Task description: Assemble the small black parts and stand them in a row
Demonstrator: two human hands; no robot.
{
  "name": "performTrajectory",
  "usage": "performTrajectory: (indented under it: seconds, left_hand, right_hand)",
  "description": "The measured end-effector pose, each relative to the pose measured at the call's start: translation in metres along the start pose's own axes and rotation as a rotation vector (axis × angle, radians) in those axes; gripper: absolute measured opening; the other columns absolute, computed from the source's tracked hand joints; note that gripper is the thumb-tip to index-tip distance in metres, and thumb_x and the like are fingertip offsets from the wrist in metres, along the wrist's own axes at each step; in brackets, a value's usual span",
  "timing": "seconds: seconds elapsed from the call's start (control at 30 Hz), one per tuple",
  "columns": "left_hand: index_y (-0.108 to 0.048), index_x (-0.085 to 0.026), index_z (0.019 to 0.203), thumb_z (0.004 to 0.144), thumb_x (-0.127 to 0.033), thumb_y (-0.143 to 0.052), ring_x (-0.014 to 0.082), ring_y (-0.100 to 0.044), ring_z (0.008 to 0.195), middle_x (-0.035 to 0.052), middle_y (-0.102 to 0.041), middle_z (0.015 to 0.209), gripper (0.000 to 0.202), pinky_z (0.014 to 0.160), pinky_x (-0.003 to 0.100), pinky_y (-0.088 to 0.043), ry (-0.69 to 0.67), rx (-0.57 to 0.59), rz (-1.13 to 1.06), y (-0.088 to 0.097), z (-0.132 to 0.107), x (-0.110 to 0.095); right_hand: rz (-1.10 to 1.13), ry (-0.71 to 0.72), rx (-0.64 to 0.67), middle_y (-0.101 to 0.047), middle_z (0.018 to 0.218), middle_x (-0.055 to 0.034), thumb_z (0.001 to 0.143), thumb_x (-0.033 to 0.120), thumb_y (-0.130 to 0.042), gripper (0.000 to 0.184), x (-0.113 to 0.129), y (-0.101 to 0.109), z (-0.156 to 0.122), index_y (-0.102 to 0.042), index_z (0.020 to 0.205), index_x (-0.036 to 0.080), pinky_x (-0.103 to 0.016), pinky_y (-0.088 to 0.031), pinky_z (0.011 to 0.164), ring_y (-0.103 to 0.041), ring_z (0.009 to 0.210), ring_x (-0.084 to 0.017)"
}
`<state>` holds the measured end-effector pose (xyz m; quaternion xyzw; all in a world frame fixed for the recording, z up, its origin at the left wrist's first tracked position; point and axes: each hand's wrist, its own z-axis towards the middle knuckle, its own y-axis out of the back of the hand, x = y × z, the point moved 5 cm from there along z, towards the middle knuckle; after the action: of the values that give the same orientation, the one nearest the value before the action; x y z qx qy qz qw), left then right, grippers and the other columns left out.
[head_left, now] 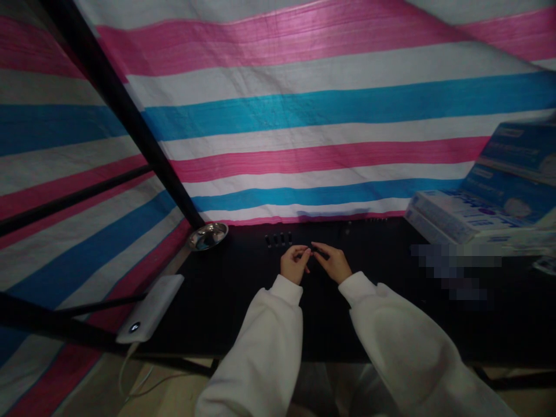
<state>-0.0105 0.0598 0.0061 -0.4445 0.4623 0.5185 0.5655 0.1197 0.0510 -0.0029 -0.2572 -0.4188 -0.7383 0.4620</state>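
If the clock dial is centred on the two hands, a white power bank (152,306) lies between eight and nine o'clock at the edge of the black table (234,301), a pale cable (123,370) running from its near end. A shiny metal bowl (208,236) sits just past nine, and four small dark pieces (282,238) are lined up at ten, just beyond the left hand (295,263). That hand is nearly closed, thumb and fingers bent toward a pinch; the right hand (332,262) faces it, fingers a little straighter. Their fingertips almost meet; whether either grips something small there, I cannot tell. Tiny bits (376,219) lie at two by the back edge. Between two and three, a white box (469,214) lies before blue boxes (506,188).
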Motion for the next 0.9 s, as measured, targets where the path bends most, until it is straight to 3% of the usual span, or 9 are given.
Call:
performTrajectory:
  seconds: [0.13, 0.27, 0.4, 0.63, 0.9]
  left_hand:
    - [-0.055, -0.011, 0.083, 0.063, -0.043, -0.061, 0.0026, -0.042, 0.031, 0.0042, -0.061, 0.071, 0.038, 0.028, 0.016, -0.032, -0.019, -0.067, -0.014, 0.004, 0.001, -0.002]
    - [-0.053, -0.012, 0.084, 0.069, -0.048, -0.052, 0.0022, -0.04, 0.028, 0.0004, -0.057, 0.066, 0.038, 0.026, 0.016, -0.026, 0.01, -0.243, -0.082, 0.018, 0.003, -0.002]
    - [-0.052, -0.012, 0.079, 0.07, -0.05, -0.048, 0.0026, -0.039, 0.026, -0.0018, -0.053, 0.061, 0.039, 0.025, 0.015, -0.019, 0.049, -0.345, -0.175, 0.026, 0.003, -0.001]
    - [-0.05, -0.012, 0.075, 0.069, -0.049, -0.049, 0.0019, -0.036, 0.026, -0.003, -0.051, 0.056, 0.038, 0.025, 0.015, -0.019, 0.107, -0.331, -0.227, 0.022, 0.0, 0.002]
    - [-0.051, -0.012, 0.072, 0.07, -0.047, -0.049, 0.0019, -0.036, 0.026, -0.0026, -0.051, 0.054, 0.035, 0.025, 0.015, -0.019, 0.105, -0.293, -0.224, 0.018, -0.002, 0.001]
  right_hand:
    - [-0.035, 0.038, -0.024, -0.063, 0.094, -0.0068, 0.074, 0.029, -0.052, 0.021, 0.002, 0.0, 0.006, -0.063, 0.091, 0.02, -0.034, -0.046, 0.079, -0.058, 0.087, -0.018]
    - [-0.001, -0.124, -0.162, -0.06, 0.079, -0.0068, 0.073, 0.036, -0.052, 0.025, -0.013, -0.005, 0.025, -0.06, 0.086, 0.015, -0.028, -0.046, 0.063, -0.056, 0.07, -0.015]
    - [-0.082, -0.201, -0.013, -0.058, 0.068, -0.0028, 0.074, 0.031, -0.048, 0.018, -0.028, -0.032, 0.047, -0.055, 0.078, 0.015, -0.025, -0.042, 0.058, -0.053, 0.061, -0.013]
    - [-0.368, -0.159, 0.112, -0.056, 0.073, -0.0038, 0.072, 0.02, -0.05, 0.005, -0.044, -0.071, 0.066, -0.053, 0.075, 0.016, -0.024, -0.038, 0.061, -0.052, 0.066, -0.013]
    - [-0.454, -0.222, 0.231, -0.059, 0.075, -0.0063, 0.071, 0.022, -0.054, 0.009, -0.046, -0.076, 0.071, -0.057, 0.075, 0.015, -0.024, -0.038, 0.059, -0.054, 0.068, -0.014]
